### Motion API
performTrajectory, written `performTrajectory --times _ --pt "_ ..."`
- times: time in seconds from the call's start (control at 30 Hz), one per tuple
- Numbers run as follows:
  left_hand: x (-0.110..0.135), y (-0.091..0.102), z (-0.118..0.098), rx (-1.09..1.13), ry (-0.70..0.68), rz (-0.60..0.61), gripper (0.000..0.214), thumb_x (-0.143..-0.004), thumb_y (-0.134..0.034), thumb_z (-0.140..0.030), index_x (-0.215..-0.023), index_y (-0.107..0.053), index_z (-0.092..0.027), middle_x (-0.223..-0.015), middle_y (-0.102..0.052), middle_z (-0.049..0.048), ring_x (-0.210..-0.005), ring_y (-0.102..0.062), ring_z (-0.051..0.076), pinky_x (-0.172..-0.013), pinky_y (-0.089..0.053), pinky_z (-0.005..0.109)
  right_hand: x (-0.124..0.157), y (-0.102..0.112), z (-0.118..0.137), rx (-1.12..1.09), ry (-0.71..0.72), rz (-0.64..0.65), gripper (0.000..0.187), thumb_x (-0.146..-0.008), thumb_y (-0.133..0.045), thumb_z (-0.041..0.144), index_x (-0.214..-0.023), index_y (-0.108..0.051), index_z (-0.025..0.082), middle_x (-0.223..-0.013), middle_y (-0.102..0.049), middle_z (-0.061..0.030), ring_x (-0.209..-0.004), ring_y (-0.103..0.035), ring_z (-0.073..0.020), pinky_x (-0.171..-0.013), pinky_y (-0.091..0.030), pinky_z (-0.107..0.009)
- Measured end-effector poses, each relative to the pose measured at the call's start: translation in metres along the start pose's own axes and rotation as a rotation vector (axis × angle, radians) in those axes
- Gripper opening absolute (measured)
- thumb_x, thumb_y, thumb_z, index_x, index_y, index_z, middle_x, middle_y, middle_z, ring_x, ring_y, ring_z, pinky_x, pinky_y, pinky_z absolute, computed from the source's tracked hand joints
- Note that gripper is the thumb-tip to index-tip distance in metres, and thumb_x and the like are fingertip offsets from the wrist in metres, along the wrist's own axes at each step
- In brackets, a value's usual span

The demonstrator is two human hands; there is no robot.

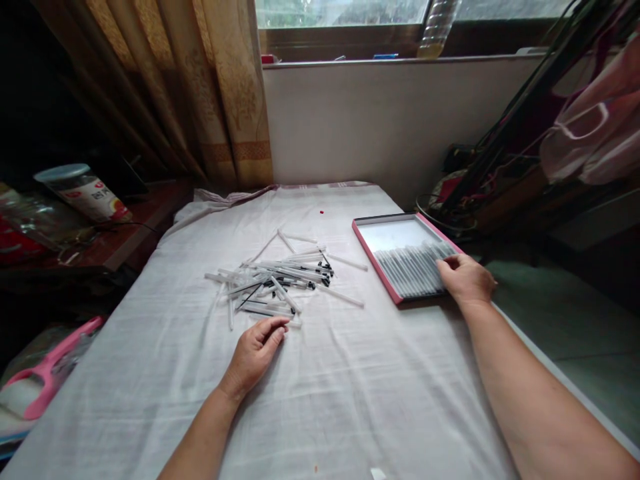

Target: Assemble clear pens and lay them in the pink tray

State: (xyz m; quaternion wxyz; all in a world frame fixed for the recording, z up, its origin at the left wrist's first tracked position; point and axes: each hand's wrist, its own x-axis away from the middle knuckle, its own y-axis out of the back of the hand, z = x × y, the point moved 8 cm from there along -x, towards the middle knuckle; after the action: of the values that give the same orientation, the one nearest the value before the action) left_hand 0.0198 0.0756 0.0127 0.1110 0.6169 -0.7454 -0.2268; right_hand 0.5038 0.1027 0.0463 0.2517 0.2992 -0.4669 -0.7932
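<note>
A loose pile of clear plastic pen tubes and thin black-tipped pen refills (280,277) lies on the white-covered surface. My left hand (257,350) rests at the near edge of this pile, fingers curled and thumb pressed in beside the end of a clear tube (295,325); whether it holds anything is hidden. To the right sits a shallow pink-edged box (373,260), its near part filled by a row of clear pens (410,270) laid side by side. Over the box's right edge is my right hand (467,279), closed, with its thumb at the row's end. What it pinches is hidden.
A tiny red piece (321,212) lies beyond the pile. On the left are a lidded tub (83,193) on a brown table and a pink-handled object (55,363). A white scrap (378,474) lies at the near edge. The floor drops away at right.
</note>
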Motion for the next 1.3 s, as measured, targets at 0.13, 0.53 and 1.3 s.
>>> performTrajectory --times 0.13,0.53,1.3 --pt "0.0 0.0 0.0 -0.01 -0.011 0.003 0.025 -0.085 -0.056 -0.032 -0.1 -0.071 -0.019 -0.092 -0.075 0.0059 -0.08 -0.069 0.018 -0.079 -0.056 0.03 0.003 -0.007 0.006 0.074 0.03 0.025 0.033 -0.079 -0.058 0.039 -0.098 -0.074 0.017 -0.088 -0.073 -0.0152 -0.081 -0.065 -0.0309 -0.07 -0.047 -0.04" --pt "0.0 0.002 -0.004 0.0 -0.017 -0.003 0.023 -0.084 -0.057 -0.03 -0.097 -0.072 -0.019 -0.089 -0.075 0.0054 -0.081 -0.07 0.018 -0.08 -0.056 0.031 0.029 0.012 0.058 0.054 0.298 -0.079 0.037 -0.085 -0.045 0.032 -0.102 -0.072 0.013 -0.105 -0.07 -0.0175 -0.094 -0.062 -0.0316 -0.079 -0.046 -0.042" --pt "0.001 -0.002 -0.002 0.011 -0.036 0.016 0.022 -0.085 -0.056 -0.027 -0.099 -0.072 -0.02 -0.093 -0.075 0.0048 -0.086 -0.07 0.018 -0.084 -0.054 0.03 0.132 -0.066 0.198 0.171 0.492 0.417 0.032 -0.088 -0.045 0.026 -0.103 -0.072 0.017 -0.11 -0.068 -0.0184 -0.094 -0.067 -0.0304 -0.075 -0.05 -0.037"
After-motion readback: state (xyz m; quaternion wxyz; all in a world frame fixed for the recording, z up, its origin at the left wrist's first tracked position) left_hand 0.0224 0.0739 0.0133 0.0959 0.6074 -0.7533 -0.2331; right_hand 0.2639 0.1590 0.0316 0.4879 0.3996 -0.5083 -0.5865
